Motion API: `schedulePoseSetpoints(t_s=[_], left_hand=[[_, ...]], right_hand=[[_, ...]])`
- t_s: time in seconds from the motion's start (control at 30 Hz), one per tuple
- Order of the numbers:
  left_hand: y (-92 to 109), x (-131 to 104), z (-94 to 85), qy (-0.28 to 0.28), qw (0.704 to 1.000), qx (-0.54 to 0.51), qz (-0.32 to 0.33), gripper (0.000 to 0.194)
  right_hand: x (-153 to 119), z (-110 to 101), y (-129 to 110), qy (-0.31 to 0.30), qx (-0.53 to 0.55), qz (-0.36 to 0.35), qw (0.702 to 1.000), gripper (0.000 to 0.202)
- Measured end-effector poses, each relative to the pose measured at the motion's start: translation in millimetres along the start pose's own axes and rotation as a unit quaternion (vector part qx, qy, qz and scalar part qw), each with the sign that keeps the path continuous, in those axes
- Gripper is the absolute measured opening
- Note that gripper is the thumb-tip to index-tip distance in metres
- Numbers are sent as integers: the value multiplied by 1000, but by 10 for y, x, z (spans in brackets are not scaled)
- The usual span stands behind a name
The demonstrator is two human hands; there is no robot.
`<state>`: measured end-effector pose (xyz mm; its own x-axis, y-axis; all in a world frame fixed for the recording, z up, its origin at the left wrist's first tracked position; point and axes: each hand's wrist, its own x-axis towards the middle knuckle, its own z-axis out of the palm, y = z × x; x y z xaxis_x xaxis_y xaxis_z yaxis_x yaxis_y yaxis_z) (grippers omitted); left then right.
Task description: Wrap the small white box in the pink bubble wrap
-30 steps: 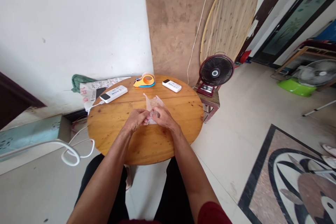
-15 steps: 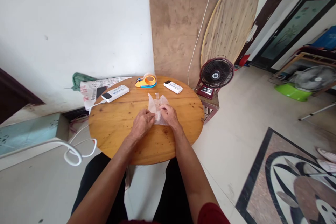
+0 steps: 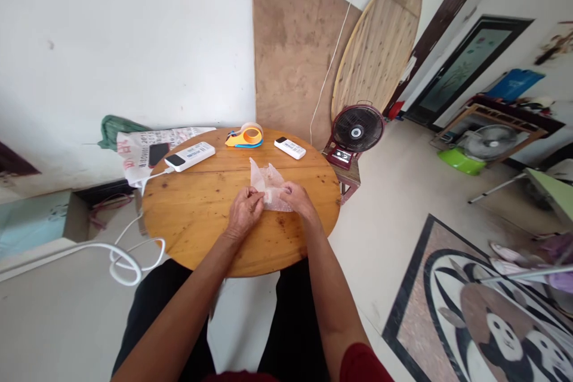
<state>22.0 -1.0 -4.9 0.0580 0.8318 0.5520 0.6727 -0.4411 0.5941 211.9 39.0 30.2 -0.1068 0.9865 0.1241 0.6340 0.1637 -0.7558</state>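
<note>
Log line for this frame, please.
left hand: on translucent wrap, left side | right hand: on wrap, right side | tape dispenser: on table, beyond wrap, untouched

Hands on translucent wrap; orange tape dispenser beyond, on round wooden table.

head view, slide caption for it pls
Left hand and right hand at a crumpled, translucent plastic sheet on a wooden table, an orange tape dispenser and two white devices beyond.
</note>
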Motion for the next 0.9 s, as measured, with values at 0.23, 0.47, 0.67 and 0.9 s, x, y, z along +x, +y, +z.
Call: schedulePoseSetpoints(t_s=[0.23,0.47,0.67,0.9], left_hand=[[-24,-15,14,13,1000,-13,18,27],[-43,-17,40,35,999,-4,27,24],[-33,-18,37,30,999,2,26,24],[-20,-10,37,25,999,11,33,24]], right_hand=[[-179,114,-28,119,-93,38,988,13],[-262,162,-221,68,-191,117,972,15],[-248,231,-326,72,-177,135,972,10],[-169,255,-311,124,-111,112,980,18]])
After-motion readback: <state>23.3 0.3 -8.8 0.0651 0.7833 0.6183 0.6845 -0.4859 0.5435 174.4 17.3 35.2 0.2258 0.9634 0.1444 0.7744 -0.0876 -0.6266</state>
